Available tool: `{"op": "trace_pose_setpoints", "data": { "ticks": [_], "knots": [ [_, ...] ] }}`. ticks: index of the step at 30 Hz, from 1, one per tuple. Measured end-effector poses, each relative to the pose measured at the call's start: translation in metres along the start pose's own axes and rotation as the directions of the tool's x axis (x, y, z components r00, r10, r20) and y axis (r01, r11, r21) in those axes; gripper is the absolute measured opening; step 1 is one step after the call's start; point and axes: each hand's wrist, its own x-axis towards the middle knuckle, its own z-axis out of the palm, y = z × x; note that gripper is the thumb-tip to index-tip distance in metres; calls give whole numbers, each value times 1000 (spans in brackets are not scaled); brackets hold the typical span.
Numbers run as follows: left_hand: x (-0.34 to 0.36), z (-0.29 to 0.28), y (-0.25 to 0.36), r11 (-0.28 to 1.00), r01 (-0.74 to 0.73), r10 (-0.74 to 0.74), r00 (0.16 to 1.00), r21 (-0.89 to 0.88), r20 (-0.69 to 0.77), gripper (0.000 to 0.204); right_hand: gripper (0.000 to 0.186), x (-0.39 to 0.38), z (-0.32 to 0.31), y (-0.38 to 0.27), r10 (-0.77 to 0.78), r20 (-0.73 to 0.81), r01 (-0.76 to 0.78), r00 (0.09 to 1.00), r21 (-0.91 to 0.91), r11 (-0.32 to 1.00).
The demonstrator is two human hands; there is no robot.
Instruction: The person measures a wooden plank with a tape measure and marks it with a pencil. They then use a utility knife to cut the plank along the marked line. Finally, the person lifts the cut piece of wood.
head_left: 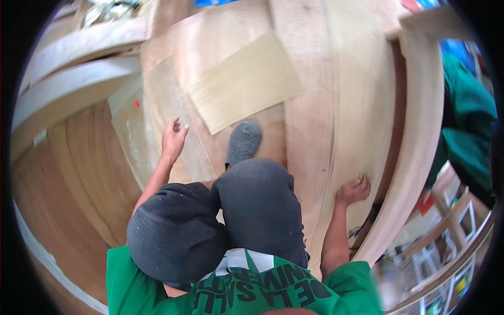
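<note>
My left hand (175,140) hovers over or rests near a narrow, thin light-brown sheet (167,84); its fingers are loosely bent, the thumb stands apart, and nothing shows in it. Out to the right, my right hand (353,190) is closed by the long pale wooden boards (359,105), fingertips pinched at a small yellowish bit too small to name. Between and ahead of the hands, a tan rectangular sheet (245,84) lies tilted on the boards. My foot in a grey clog (244,140) is planted just short of its near edge.
A raised wooden rim (420,131) curves along the right side. Beyond it are a person's green clothing (467,110) and a wooden frame (446,223). On the left are curved wooden beams (79,79), brown panels (79,163) and a pale panel with a red spot (131,118).
</note>
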Motion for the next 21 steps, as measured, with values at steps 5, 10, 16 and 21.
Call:
{"op": "trace_pose_setpoints", "data": {
  "ticks": [5, 10, 16, 21],
  "knots": [
    [-102, -18, -129, 928, 360, -340, 923, 92, -182, 86, 33, -12, 7, 4, 74, 24, -72, 997, -94, 993],
    [-168, 54, -232, 758, 582, -595, 802, -294, 51, 103, 35, -7, 20, 1, 99, 61, -93, 993, -93, 991],
    [-187, 169, -195, 878, 458, -411, 870, 138, -272, 105, 32, -11, 10, 10, 67, 44, -62, 997, -99, 993],
    [-176, 136, -252, 814, 333, -407, 912, -476, -59, 75, 32, -16, 15, 12, -10, 14, 10, 1000, 6, 1000]
  ]
}}
